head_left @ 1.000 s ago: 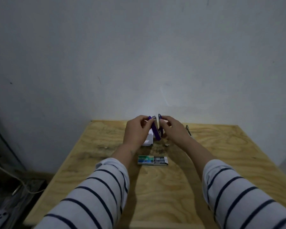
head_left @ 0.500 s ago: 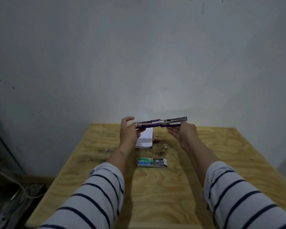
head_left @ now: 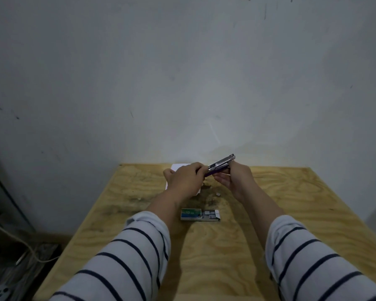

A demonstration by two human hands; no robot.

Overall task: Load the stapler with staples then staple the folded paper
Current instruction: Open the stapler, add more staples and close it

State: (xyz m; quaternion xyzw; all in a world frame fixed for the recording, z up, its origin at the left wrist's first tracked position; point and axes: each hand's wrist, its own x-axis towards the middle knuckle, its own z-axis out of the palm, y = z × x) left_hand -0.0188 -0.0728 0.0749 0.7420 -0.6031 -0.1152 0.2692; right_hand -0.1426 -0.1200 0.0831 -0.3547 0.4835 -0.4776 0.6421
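Note:
A purple stapler with its metal staple channel facing up is held above the far part of the wooden table, tilted up to the right. My left hand pinches its lower left end. My right hand cradles its right half from below. The folded white paper lies under my left hand, mostly hidden. An open staple box with staple strips showing lies nearer to me, between my forearms.
A small loose staple strip lies on the table near my right wrist. The table stands against a pale wall. Left of the table, cables and clutter lie on the dark floor.
The stapler went from folded upright, to spread out flat and level, to tilted with its right end raised. My left hand has closed over its left end.

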